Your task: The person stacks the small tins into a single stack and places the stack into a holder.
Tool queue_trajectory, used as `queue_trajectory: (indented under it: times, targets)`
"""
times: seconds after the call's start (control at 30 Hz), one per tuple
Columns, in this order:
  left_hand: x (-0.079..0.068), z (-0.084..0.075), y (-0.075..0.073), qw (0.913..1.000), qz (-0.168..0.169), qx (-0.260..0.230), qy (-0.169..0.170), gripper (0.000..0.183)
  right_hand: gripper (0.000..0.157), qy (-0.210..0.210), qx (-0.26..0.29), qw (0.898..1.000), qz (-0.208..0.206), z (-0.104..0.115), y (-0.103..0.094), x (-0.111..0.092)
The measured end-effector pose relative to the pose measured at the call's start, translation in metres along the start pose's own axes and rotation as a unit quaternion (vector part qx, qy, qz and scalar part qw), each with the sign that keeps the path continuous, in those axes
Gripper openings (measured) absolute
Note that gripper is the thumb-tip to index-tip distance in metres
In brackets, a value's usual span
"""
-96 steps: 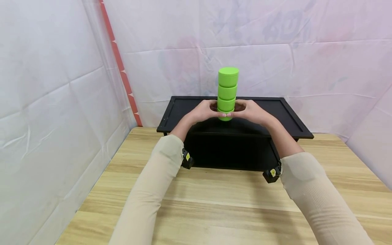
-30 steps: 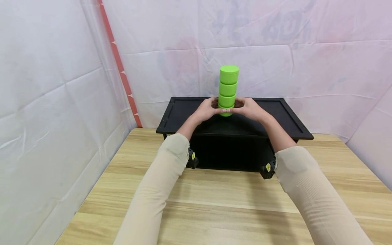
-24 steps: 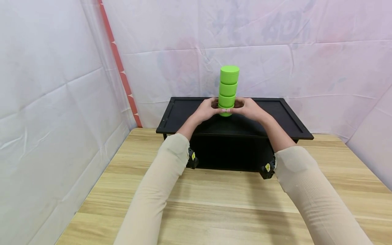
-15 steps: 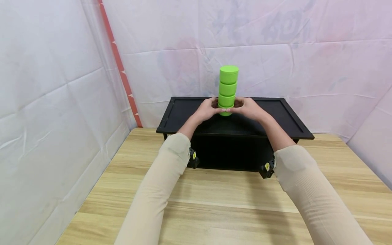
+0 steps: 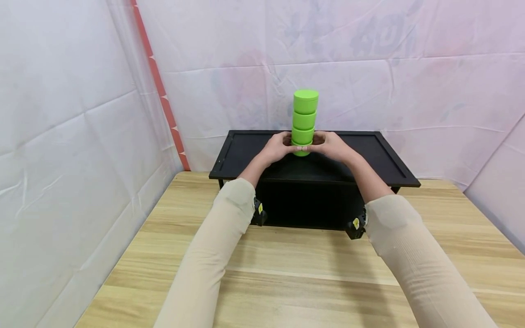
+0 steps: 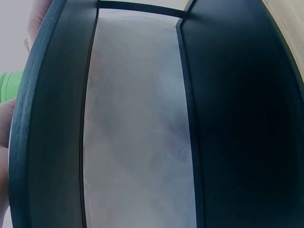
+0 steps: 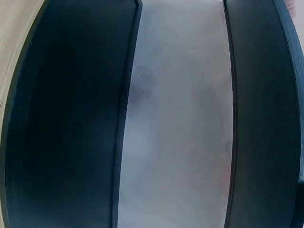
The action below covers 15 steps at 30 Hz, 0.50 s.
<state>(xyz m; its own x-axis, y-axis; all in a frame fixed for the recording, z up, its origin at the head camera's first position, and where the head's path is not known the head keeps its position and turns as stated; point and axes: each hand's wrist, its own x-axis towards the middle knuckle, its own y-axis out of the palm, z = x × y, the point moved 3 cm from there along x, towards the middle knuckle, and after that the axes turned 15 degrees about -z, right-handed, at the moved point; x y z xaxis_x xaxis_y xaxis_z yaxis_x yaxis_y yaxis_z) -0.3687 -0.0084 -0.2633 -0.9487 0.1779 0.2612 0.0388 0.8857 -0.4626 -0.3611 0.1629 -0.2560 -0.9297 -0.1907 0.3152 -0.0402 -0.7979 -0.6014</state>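
In the head view a tower of several bright green round cups (image 5: 305,120), lidded or closed on top, stands upright over the middle of a black shelf (image 5: 242,155). My left hand (image 5: 275,150) holds the lowest cup from the left, its thumb across the front. From the other side my right hand (image 5: 334,148) grips the same cup, and the two thumb tips almost meet. Whether the bottom cup touches the shelf, I cannot tell. The left wrist view catches only a sliver of a green cup (image 6: 10,86) past the shelf edge. Fingers behind the tower are hidden.
The black two-level shelf stands on a wooden table (image 5: 279,282), its lower board (image 5: 307,205) in dark shadow under the top. White sheeting (image 5: 229,36) hangs behind and on both sides. A red strip (image 5: 160,86) runs down the left corner.
Over about three seconds both hands and the green tower have shifted slightly farther back over the shelf. In the last half second the tower sinks very slightly in view, with the grip unchanged.
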Motion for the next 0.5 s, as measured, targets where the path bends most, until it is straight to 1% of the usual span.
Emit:
queue_trajectory:
  times: [0.2,0.37,0.5]
  targets:
    - [0.0005,-0.0003,0.001,1.0,-0.001,0.003,-0.001,0.056,0.055,-0.003,-0.003,1.0,-0.002,-0.0008,-0.0004,-0.0003]
    - [0.0013,-0.0004,0.0023,1.0,-0.001,0.008,-0.005,0.057,0.055,0.007,-0.001,1.0,-0.002,-0.001,-0.0013,-0.0016]
    - [0.0012,-0.0005,0.0029,0.9998,-0.001,0.022,-0.006,0.058,0.057,0.016,0.014,1.0,0.007,0.0001,-0.0008,-0.0036]
